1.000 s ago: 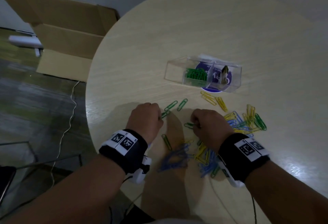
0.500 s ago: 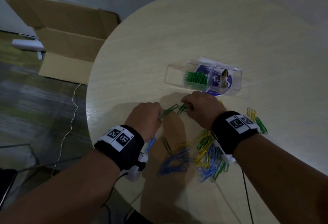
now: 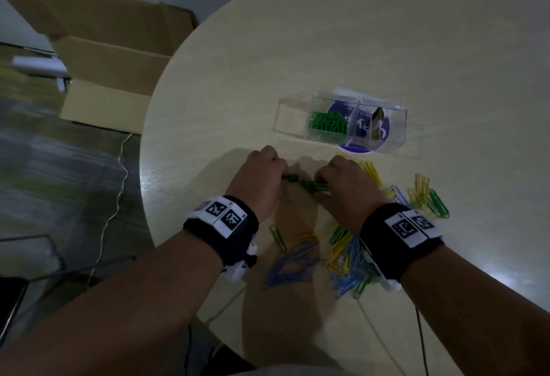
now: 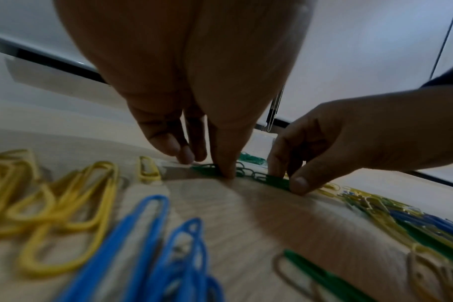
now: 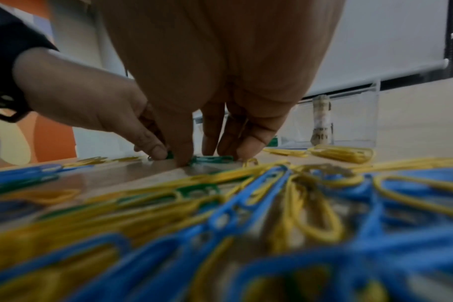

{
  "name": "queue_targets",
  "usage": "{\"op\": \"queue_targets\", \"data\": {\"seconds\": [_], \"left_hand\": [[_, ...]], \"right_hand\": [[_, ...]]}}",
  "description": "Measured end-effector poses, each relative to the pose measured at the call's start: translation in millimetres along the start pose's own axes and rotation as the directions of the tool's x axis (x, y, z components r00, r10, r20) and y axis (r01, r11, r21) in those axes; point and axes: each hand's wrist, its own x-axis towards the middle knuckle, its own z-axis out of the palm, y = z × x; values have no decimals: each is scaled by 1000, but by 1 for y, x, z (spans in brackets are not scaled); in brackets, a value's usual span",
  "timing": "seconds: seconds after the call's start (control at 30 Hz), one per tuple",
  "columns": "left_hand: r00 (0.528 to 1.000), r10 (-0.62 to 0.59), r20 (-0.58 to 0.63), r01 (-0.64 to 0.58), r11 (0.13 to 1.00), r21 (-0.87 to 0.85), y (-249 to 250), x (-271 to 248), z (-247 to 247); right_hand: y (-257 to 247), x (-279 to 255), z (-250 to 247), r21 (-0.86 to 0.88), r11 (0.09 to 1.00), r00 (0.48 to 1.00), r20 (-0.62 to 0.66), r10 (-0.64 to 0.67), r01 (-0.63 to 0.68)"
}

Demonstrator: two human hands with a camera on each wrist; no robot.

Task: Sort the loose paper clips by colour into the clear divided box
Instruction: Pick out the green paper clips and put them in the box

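Observation:
On the round table, my left hand (image 3: 268, 177) and right hand (image 3: 334, 183) meet over a small bunch of green paper clips (image 3: 306, 184), knuckles up. In the left wrist view my left hand (image 4: 207, 165) pins the green clips (image 4: 246, 173) to the table with curled fingers and thumb. In the right wrist view my right hand (image 5: 210, 153) pinches the green clips (image 5: 212, 159) from the other end. Just beyond stands the clear divided box (image 3: 285, 116), with green clips (image 3: 327, 122) in its middle compartment.
Loose yellow clips (image 3: 370, 170) lie right of my right hand, and a yellow and green heap (image 3: 425, 197) farther right. Blue clips (image 3: 291, 265) and a mixed pile (image 3: 348, 259) lie under my wrists. A cardboard box (image 3: 113, 57) stands on the floor to the left.
My right hand left the mixed pile and moved forward and left to meet my left hand. The scattered green clips are now bunched between both hands.

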Motion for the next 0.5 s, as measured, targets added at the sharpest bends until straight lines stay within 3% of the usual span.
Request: {"op": "queue_targets", "data": {"seconds": [0.23,0.33,0.43,0.5], "left_hand": [[989,-62,133,68,997,-41,-13,-8,-9],[979,-23,204,17,999,32,-15,-19,-14],[977,144,160,-141,990,-27,-15,-39,-18],[938,300,172,-293,954,-66,-11,-56,-18]], "right_hand": [[-5,-6,5,144,987,997,43,64,-70],[-2,-11,8,129,986,994,64,94,-102],[0,-18,7,155,984,997,8,83,-83],[2,-25,5,203,976,993,-67,95,-80]]}}
